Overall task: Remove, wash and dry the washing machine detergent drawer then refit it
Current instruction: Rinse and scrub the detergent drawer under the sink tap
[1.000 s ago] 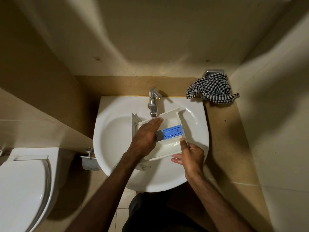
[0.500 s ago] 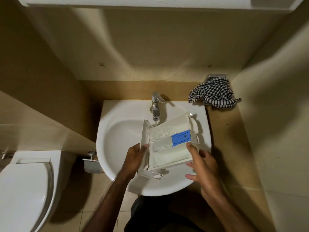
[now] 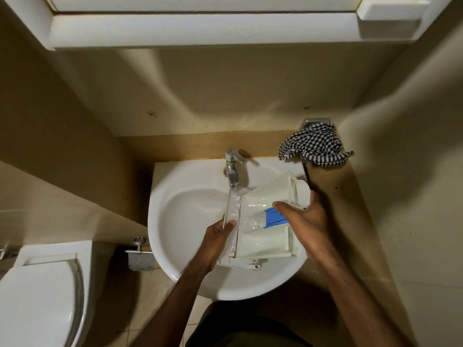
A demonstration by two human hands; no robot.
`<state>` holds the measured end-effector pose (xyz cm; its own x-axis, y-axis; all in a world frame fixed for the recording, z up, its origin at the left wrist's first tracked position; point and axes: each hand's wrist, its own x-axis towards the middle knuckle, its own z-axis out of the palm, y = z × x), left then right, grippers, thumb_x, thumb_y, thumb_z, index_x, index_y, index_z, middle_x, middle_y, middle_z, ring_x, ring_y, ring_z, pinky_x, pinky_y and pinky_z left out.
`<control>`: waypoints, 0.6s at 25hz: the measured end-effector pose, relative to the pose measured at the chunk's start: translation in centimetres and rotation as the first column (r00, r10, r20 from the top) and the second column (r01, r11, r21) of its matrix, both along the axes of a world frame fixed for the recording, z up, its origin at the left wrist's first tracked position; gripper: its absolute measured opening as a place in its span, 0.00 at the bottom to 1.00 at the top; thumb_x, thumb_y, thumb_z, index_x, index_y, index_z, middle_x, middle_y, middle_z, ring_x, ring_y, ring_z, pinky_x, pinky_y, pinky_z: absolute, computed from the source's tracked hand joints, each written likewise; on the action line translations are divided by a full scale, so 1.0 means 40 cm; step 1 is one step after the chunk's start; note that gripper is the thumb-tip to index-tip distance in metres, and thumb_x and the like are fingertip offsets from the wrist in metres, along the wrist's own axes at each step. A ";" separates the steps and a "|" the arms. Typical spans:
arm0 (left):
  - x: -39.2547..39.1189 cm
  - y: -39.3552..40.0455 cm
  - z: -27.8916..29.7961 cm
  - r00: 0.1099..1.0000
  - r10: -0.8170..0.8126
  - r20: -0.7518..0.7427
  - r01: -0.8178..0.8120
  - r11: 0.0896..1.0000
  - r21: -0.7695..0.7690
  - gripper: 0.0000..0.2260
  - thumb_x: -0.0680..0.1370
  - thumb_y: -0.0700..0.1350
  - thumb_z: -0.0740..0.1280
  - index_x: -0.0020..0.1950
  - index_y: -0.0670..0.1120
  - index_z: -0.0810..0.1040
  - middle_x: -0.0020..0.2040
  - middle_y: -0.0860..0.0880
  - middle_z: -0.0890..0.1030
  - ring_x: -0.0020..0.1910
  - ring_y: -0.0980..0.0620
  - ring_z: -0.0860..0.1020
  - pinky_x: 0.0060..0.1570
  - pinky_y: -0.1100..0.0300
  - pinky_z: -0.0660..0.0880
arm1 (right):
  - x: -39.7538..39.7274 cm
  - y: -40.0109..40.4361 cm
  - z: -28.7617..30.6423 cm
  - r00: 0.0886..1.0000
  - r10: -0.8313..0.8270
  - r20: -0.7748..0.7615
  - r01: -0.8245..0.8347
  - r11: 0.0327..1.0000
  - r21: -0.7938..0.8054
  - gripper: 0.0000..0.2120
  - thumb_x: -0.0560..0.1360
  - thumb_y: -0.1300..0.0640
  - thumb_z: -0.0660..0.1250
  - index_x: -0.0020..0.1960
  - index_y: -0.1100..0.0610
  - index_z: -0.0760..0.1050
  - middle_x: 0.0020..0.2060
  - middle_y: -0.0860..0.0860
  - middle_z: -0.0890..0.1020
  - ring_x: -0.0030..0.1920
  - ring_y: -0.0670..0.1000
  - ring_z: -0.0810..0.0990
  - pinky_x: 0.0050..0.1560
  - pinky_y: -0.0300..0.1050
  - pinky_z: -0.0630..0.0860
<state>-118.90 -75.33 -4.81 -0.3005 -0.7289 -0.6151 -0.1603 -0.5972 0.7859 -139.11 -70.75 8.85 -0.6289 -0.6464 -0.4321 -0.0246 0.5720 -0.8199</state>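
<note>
Over sink (image 3: 175, 221) we hold detergent drawer (image 3: 263, 216) tilted w/ tap (image 3: 231, 169) stream on its left end, left hand (image 3: 220, 236) grip clamped on that end, right hand (image 3: 305, 219) grip round far side; best tip slowly so compartments flush thru.

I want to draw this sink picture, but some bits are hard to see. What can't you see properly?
All in the head view:
- Part of the blue insert in the white plastic detergent drawer: the right hand covers it.
- The shiny metal holder on the wall: the black-and-white checked cloth hides most of it.
- The white toilet: cut off by the left edge.
- The raised word on the white cabinet: too faint to read.
</note>
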 end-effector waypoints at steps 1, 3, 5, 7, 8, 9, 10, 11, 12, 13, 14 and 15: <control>-0.004 -0.008 -0.002 1.000 0.003 0.021 -0.003 1.000 -0.011 0.09 0.84 0.50 0.67 0.59 0.50 0.85 0.53 0.51 0.89 0.50 0.55 0.87 0.50 0.63 0.81 | 0.011 -0.008 -0.007 0.999 0.005 -0.045 -0.005 1.000 0.000 0.31 0.64 0.50 0.82 0.64 0.48 0.75 0.52 0.46 0.85 0.52 0.52 0.84 0.57 0.58 0.83; -0.004 -0.036 -0.010 0.993 -0.046 0.110 0.050 0.998 -0.029 0.08 0.84 0.51 0.67 0.52 0.50 0.84 0.46 0.54 0.87 0.41 0.57 0.85 0.41 0.69 0.77 | 0.030 -0.013 -0.018 0.994 0.029 -0.110 -0.030 1.000 -0.008 0.35 0.65 0.48 0.80 0.68 0.48 0.72 0.53 0.46 0.84 0.54 0.52 0.84 0.58 0.57 0.82; 0.000 -0.055 -0.017 0.978 -0.115 0.176 0.123 0.992 -0.035 0.13 0.84 0.53 0.67 0.50 0.44 0.82 0.42 0.51 0.83 0.39 0.51 0.79 0.40 0.61 0.75 | 0.041 -0.003 -0.029 0.977 0.076 -0.198 -0.077 0.997 0.003 0.40 0.66 0.44 0.78 0.74 0.48 0.67 0.55 0.46 0.82 0.55 0.52 0.82 0.58 0.54 0.80; 0.001 -0.077 -0.007 0.975 -0.119 0.189 0.135 0.988 -0.073 0.13 0.83 0.53 0.68 0.57 0.44 0.82 0.46 0.46 0.86 0.42 0.47 0.83 0.42 0.51 0.81 | 0.046 0.001 -0.030 0.953 0.124 -0.277 -0.110 0.992 0.065 0.44 0.68 0.41 0.76 0.79 0.47 0.61 0.55 0.45 0.79 0.55 0.52 0.79 0.56 0.50 0.78; 0.001 -0.092 0.002 0.976 -0.092 0.198 0.118 0.986 -0.122 0.12 0.83 0.51 0.68 0.61 0.46 0.81 0.48 0.45 0.87 0.45 0.45 0.85 0.44 0.47 0.84 | 0.049 0.001 -0.029 0.946 0.139 -0.293 -0.117 0.989 0.091 0.45 0.69 0.42 0.76 0.80 0.47 0.58 0.55 0.46 0.79 0.55 0.53 0.79 0.56 0.50 0.78; 0.000 -0.109 0.011 0.974 -0.069 0.214 0.109 0.978 -0.180 0.12 0.83 0.50 0.69 0.64 0.47 0.80 0.50 0.43 0.87 0.47 0.43 0.86 0.45 0.43 0.85 | 0.052 0.001 -0.027 0.945 0.144 -0.295 -0.117 0.987 0.107 0.45 0.70 0.42 0.75 0.80 0.47 0.56 0.55 0.48 0.81 0.55 0.54 0.80 0.57 0.52 0.80; -0.006 -0.129 0.021 0.969 -0.058 0.239 0.118 0.963 -0.244 0.14 0.83 0.49 0.69 0.67 0.46 0.79 0.51 0.42 0.87 0.48 0.42 0.86 0.47 0.41 0.85 | 0.057 0.000 -0.027 0.942 0.146 -0.301 -0.116 0.986 0.116 0.45 0.71 0.43 0.75 0.81 0.47 0.56 0.55 0.50 0.82 0.54 0.55 0.81 0.56 0.54 0.81; -0.015 -0.151 0.030 0.956 -0.063 0.285 0.152 0.940 -0.305 0.15 0.84 0.49 0.68 0.68 0.45 0.78 0.52 0.41 0.86 0.50 0.40 0.85 0.48 0.40 0.84 | 0.064 0.001 -0.024 0.937 0.151 -0.317 -0.116 0.985 0.126 0.45 0.71 0.43 0.75 0.81 0.47 0.55 0.53 0.51 0.82 0.53 0.56 0.81 0.55 0.56 0.81; -0.027 -0.175 0.034 0.936 -0.067 0.345 0.197 0.913 -0.357 0.15 0.85 0.49 0.66 0.68 0.44 0.78 0.53 0.39 0.86 0.50 0.37 0.84 0.50 0.41 0.83 | 0.071 0.002 -0.023 0.929 0.154 -0.335 -0.116 0.984 0.131 0.45 0.71 0.43 0.75 0.81 0.48 0.55 0.52 0.52 0.83 0.52 0.56 0.81 0.54 0.56 0.81; -0.040 -0.198 0.036 0.910 -0.063 0.411 0.241 0.886 -0.397 0.14 0.85 0.49 0.64 0.67 0.43 0.78 0.53 0.38 0.86 0.51 0.36 0.84 0.52 0.43 0.82 | 0.078 0.001 -0.020 0.923 0.158 -0.350 -0.118 0.984 0.133 0.44 0.71 0.43 0.74 0.80 0.48 0.55 0.51 0.52 0.83 0.51 0.56 0.81 0.53 0.56 0.81; -0.051 -0.216 0.034 0.880 -0.062 0.470 0.286 0.861 -0.421 0.14 0.86 0.48 0.62 0.65 0.41 0.79 0.53 0.38 0.86 0.51 0.35 0.83 0.53 0.46 0.81 | 0.084 0.001 -0.020 0.918 0.160 -0.364 -0.118 0.984 0.133 0.44 0.71 0.43 0.74 0.80 0.48 0.56 0.50 0.52 0.83 0.50 0.56 0.82 0.52 0.55 0.82; -0.061 -0.229 0.034 0.850 -0.064 0.523 0.327 0.842 -0.429 0.14 0.86 0.48 0.61 0.63 0.40 0.79 0.53 0.38 0.85 0.51 0.36 0.83 0.52 0.49 0.79 | 0.089 0.001 -0.020 0.911 0.162 -0.379 -0.118 0.983 0.139 0.44 0.71 0.42 0.74 0.79 0.48 0.56 0.48 0.51 0.82 0.49 0.56 0.82 0.50 0.53 0.81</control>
